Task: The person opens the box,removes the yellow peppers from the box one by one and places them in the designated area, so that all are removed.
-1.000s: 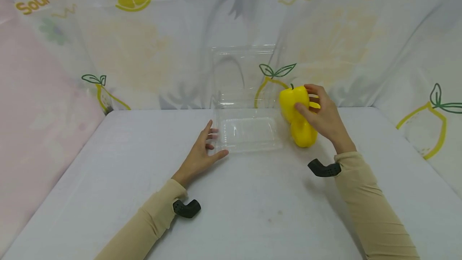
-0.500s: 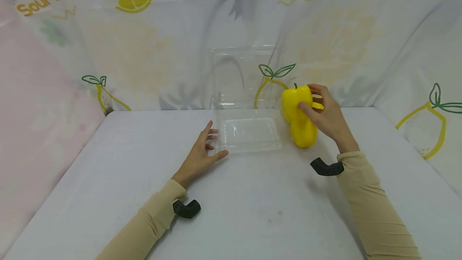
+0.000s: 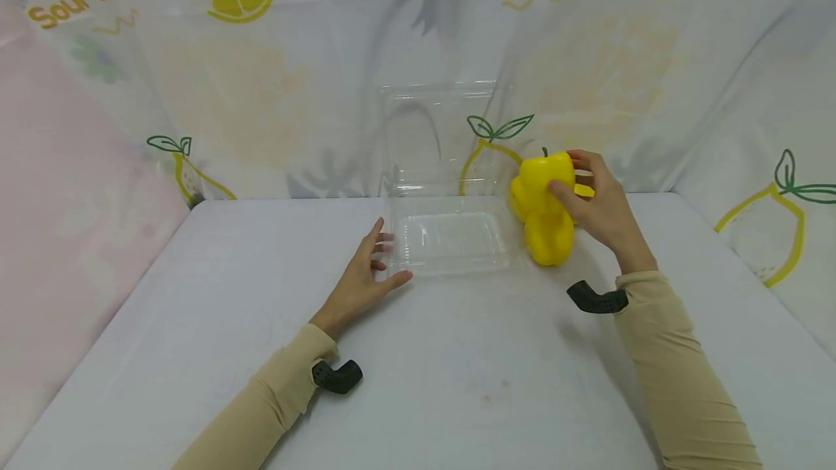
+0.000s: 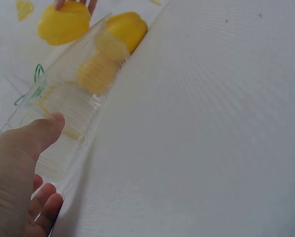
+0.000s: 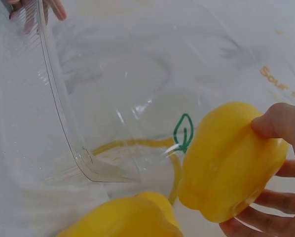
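Observation:
My right hand [image 3: 602,205] grips a yellow bell pepper [image 3: 546,171], stem up, thumb on its near side. It is raised above another yellow bell pepper [image 3: 549,239] lying on the table right of the clear plastic clamshell box [image 3: 451,265]. More yellow pepper [image 3: 517,198] shows behind the held one, partly hidden. The box stands open, lid [image 3: 437,111] raised at the back. At its left side is my left hand [image 3: 361,278], fingers extended and thumb at the front corner. In the right wrist view the held pepper [image 5: 231,163] is apart from the box wall [image 5: 58,108].
White cloth covers the table [image 3: 418,376]. Behind it hangs a pale curtain [image 3: 313,93] printed with lemons, close to the raised lid. A black wrist camera [image 3: 597,298] sticks out from the right sleeve, and another camera [image 3: 337,376] from the left.
My right hand has moved to the right with the held pepper, uncovering more of the pepper behind it. The left hand and the box stay in place.

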### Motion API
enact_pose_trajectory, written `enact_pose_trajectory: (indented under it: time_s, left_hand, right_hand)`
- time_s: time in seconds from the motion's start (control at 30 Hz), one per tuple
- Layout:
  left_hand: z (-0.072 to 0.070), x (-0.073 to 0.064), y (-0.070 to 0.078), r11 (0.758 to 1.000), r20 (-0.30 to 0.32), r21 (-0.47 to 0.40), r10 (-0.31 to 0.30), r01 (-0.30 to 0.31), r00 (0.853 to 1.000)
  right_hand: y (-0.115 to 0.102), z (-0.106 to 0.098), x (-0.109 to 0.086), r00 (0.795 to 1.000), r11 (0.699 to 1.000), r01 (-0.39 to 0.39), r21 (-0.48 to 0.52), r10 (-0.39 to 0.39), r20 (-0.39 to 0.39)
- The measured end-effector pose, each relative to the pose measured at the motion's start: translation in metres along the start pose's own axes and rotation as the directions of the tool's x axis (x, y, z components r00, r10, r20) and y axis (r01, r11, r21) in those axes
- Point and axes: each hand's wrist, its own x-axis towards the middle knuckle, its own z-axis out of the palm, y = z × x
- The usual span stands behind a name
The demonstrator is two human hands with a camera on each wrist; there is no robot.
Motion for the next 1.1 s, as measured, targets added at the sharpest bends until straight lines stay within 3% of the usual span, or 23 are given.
enact_pose_trajectory:
  time_s: [0.43, 1.1]
  left_hand:
    - [0.000, 0.002, 0.000, 1.000, -0.013, 0.022, 0.011, -0.010, 1.000]
    - [0.001, 0.001, -0.002, 0.999, -0.025, 0.032, -0.002, 0.003, 1.000]
  right_hand:
    - [0.005, -0.013, -0.002, 0.999, 0.998, -0.053, -0.039, 0.053, -0.007]
    - [0.009, -0.030, -0.003, 0.984, 0.986, -0.161, -0.047, 0.164, 0.073]
